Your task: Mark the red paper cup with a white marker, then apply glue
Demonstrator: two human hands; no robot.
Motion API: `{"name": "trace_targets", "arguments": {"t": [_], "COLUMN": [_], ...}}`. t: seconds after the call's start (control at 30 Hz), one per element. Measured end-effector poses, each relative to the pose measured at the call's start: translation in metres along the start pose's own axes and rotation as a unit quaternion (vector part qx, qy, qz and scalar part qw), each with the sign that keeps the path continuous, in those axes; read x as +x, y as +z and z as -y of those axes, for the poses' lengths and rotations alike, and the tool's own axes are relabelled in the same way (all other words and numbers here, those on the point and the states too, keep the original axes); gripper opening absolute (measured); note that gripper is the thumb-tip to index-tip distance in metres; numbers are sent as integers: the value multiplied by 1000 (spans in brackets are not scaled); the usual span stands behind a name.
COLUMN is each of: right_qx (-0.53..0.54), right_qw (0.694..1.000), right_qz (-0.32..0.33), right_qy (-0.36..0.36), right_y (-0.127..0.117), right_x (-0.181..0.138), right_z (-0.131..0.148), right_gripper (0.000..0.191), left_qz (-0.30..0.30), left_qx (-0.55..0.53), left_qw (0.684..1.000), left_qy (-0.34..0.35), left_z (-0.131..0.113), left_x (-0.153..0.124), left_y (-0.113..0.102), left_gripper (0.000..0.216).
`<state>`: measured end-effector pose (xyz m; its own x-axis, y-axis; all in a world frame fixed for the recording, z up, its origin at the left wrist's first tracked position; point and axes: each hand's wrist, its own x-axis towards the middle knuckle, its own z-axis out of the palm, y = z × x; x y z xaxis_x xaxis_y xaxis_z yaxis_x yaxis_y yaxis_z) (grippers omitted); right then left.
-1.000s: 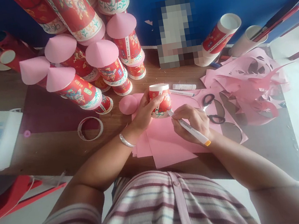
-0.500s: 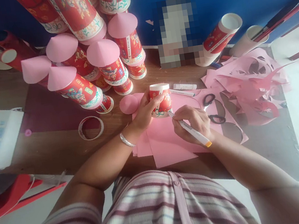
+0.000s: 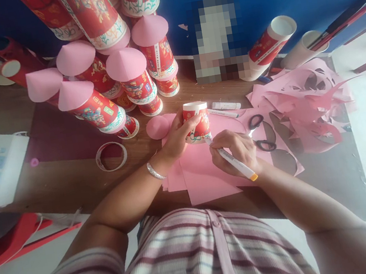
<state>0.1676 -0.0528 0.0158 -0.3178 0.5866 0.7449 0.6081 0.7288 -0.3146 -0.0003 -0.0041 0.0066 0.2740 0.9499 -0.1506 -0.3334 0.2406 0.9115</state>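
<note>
My left hand (image 3: 179, 134) is wrapped round a red paper cup (image 3: 201, 127), which stands with its white rim up above the pink paper. Green squiggles run along the cup's white lower band. A white marker (image 3: 236, 163) with a yellow end is pinched in my right hand (image 3: 231, 148), its tip at the cup's lower right edge. Beneath both hands lie sheets of pink paper (image 3: 207, 179). Black-handled scissors (image 3: 265, 145) rest just right of my right hand. Two more white markers (image 3: 225, 105) lie behind the cup, beside a small pink paper cone (image 3: 157, 127).
Several red cups with pink cone roofs (image 3: 126, 65) are stacked at the back left. A cardboard ring (image 3: 111, 156) lies left of my left wrist. Pink paper scraps (image 3: 309, 103) pile up on the right, below a pen holder (image 3: 305, 45) and a red tube (image 3: 268, 47).
My right hand and the marker have shifted very slightly left along the cup's lower band. The left hand and cup stay in place.
</note>
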Motion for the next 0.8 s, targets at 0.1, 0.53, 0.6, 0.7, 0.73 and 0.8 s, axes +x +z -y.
{"name": "trace_targets", "arguments": {"t": [0.1,0.53,0.6,0.7,0.73,0.8], "right_qx": [-5,-6,-1,15,21,30], "right_qw": [1000,1000,1000,999,999,999], "right_qz": [-7,21,26,27,26,25], "right_qy": [-2,-1,3,11,14,18], "right_y": [1,-1,-1,-1,-1,-1], "right_x": [0,-1,-1,-2,-2,-2], "right_z": [0,3,4,5,5,6], "right_gripper": [26,24,24,22,21,20], "left_qz": [-1,-2,-2,-4,-4,-2], "left_qx": [-17,-41,-42,-48,-50,-49], "left_qw": [1000,999,999,999,999,999], "left_qy": [-5,-12,-12,-14,-14,-15], "left_z": [6,14,15,16,17,17], "left_x": [2,4,4,5,5,5], "left_y": [-3,-6,-6,-6,-6,-7], "left_gripper": [27,26,26,28,28,29]}}
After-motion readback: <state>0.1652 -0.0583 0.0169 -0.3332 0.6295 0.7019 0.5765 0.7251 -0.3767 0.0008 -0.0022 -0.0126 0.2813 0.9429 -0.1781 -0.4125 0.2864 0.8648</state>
